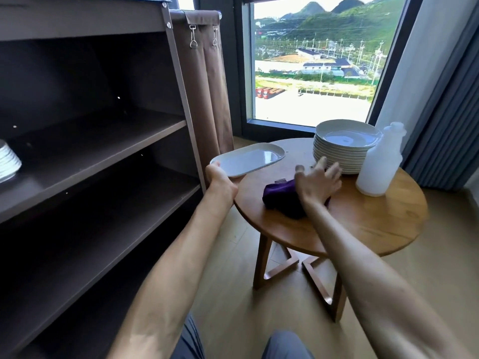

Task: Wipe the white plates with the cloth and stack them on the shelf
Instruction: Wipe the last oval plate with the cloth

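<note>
My left hand (220,178) grips the near rim of a white plate (248,159) and holds it level just above the left edge of the round wooden table (363,224). A crumpled purple cloth (281,196) lies on the tabletop. My right hand (317,181) hovers over the cloth with its fingers spread, holding nothing. A stack of several white plates (344,146) stands at the table's back. On the dark brown shelf unit (103,151) to the left, another stack of white plates (7,161) shows at the frame's left edge.
A translucent white bottle (379,161) stands at the table's right, beside the plate stack. A brown fabric curtain (207,86) hangs between the shelf unit and the window. Grey drapes hang at the right. The floor is light wood.
</note>
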Tool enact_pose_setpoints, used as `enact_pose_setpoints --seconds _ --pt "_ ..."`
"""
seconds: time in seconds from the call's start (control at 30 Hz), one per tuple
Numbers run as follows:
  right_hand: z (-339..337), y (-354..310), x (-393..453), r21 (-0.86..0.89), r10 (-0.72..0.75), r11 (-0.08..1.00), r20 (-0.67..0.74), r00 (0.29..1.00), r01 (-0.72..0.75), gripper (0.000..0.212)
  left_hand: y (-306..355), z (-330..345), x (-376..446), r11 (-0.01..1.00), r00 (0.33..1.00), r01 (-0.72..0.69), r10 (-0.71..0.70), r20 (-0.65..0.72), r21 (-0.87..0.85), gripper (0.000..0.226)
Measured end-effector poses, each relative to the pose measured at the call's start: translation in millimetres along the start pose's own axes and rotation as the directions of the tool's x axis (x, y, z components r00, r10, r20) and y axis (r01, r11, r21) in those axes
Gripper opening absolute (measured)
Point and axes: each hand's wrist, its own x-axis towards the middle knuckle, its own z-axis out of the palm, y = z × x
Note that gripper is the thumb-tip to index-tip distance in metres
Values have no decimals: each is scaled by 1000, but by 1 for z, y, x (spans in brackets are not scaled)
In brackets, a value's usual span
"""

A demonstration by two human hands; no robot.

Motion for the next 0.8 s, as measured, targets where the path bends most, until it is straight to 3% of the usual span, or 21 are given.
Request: enact_pose_setpoints --seconds 0.07,0.13,0.2,0.27,0.37,0.47,0.53,0.6,0.63,0.67,0.73,0.8 --pt "3 -12 -18 242 -257 946 154 954 216 88 -3 3 2 999 1000 27 -28 11 29 36" --pt "0 -27 -28 483 -357 858 318 878 173 97 -6 3 3 994 997 81 -81 6 71 40" --pt "-9 -34 -23 611 -352 788 345 870 77 88 -8 0 6 989 991 133 -134 23 60 39" --pt "-14 -31 -12 621 -374 781 373 849 72 63 -3 -5 4 989 989 150 -150 18 15 37" --pt "-14 -27 -2 486 -480 834 406 778 262 25 7 -14 10 975 976 217 -216 31 -54 36" --pt "-14 -33 2 382 -575 808 350 739 448 23 18 -23 22 957 955 289 -288 65 -1 47" --pt "-19 -43 2 451 -573 791 311 758 414 22 24 -25 24 942 973 200 -224 62 269 29" --pt "-24 -49 5 533 -543 783 332 771 322 12 29 -29 28 822 994 -16 -46 94 569 11" --pt "-25 -52 6 551 -534 782 350 770 292 10 34 -31 30 745 985 -153 66 157 649 12" --pt "-27 -54 7 563 -532 781 373 760 270 9 39 -33 30 703 963 -240 89 253 669 13" --pt "-30 -58 9 600 -536 769 417 733 221 9 50 -36 23 744 884 -163 -181 430 648 41" --pt "-33 -69 10 654 -544 740 441 714 159 9 56 -38 20 732 701 6 -489 519 682 77"
